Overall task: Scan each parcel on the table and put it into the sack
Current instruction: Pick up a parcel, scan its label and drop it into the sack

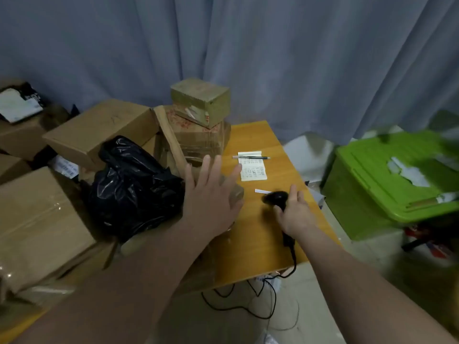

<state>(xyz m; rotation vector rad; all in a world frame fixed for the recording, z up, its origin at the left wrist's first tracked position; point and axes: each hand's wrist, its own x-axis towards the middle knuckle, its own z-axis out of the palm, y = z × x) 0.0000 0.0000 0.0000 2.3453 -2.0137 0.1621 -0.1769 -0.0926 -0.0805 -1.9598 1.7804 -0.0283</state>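
Your left hand (211, 194) is released, fingers straight and spread over a small cardboard parcel (237, 192) at the centre of the frame, just right of the black bag parcel (134, 184); whether the palm touches it is unclear. Your right hand (294, 212) grasps the black barcode scanner (275, 196) by its handle, with the head toward that parcel. Take the parcel from above, turn its label to the scanner and hold both steady, minding the cable (268, 294) that trails off the near edge. The wooden tabletop (260, 234) also carries a label sheet (252, 170) with a pen (250, 157) across it, and stacked cardboard boxes (99, 130) fill the left. A green plastic crate (387, 175) sits at right before a grey-blue curtain (273, 58). You cannot pick out a sack here.
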